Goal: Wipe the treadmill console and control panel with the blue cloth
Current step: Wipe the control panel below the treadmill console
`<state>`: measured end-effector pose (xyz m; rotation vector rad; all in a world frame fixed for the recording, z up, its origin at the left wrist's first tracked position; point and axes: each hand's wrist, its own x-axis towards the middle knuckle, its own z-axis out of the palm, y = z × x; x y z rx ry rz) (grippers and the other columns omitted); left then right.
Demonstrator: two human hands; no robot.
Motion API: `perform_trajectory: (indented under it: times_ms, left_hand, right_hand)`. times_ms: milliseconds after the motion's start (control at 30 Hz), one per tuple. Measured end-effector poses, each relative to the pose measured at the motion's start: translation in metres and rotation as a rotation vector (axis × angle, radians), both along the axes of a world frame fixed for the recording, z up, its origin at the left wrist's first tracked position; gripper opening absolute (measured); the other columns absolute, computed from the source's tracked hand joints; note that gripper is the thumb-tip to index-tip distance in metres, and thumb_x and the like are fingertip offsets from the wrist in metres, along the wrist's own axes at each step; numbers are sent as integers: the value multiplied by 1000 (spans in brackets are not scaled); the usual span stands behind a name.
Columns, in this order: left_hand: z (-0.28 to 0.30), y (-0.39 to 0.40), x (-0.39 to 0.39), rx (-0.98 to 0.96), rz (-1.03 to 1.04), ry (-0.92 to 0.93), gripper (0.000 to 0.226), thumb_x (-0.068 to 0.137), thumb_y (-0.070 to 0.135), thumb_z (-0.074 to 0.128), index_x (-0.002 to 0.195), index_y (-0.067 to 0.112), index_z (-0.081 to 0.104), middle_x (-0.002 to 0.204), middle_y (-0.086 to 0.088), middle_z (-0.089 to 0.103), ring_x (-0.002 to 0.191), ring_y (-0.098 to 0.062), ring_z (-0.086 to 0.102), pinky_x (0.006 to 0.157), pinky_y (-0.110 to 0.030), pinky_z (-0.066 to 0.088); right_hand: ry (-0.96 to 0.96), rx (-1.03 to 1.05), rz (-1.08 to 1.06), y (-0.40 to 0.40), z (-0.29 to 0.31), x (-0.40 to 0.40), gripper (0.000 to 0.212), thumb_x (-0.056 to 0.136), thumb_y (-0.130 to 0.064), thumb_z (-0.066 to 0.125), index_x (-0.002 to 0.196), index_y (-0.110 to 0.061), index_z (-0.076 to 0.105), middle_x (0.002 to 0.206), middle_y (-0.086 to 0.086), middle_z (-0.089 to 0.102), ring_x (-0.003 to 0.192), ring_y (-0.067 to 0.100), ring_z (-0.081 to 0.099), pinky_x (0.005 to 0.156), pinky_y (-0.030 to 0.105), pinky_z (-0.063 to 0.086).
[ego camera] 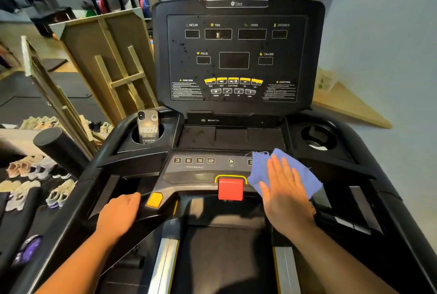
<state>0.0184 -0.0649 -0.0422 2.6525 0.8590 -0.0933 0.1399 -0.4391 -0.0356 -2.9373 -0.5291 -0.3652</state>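
Evidently for even pressure, the right hand (282, 189) lies flat-fingered on the blue cloth (287, 171) over the control panel (205, 171); the left hand (120, 211) grips the handrail (146, 201), likely for support.

Dim, even indoor light; soft glare on the glossy console (237, 57); wide-angle bending at the edges; the left background slightly blurred.

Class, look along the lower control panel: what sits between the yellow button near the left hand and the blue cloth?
In the head view, the red stop button sits between the yellow button and blue cloth.
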Motion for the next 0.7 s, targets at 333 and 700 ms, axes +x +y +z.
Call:
perform_trajectory:
  times_ms: [333, 700]
  left_hand:
    - [-3, 2, -1, 61, -42, 6, 37, 105, 21, 30, 76, 15, 52, 75, -3, 60, 67, -17, 54, 66, -34, 39]
    - [-1, 1, 0, 7, -12, 3, 43, 104, 23, 29, 70, 11, 52, 69, -7, 59, 65, -20, 56, 66, -37, 39]
  right_hand:
    - [-47, -91, 382, 15, -2, 4, 57, 103, -40, 30, 148, -8, 46, 156, 7, 43, 146, 31, 35, 116, 50, 37]
    - [69, -3, 0, 25, 17, 49, 56, 98, -29, 56, 145, -1, 45, 151, 22, 45, 142, 39, 39, 118, 50, 33]
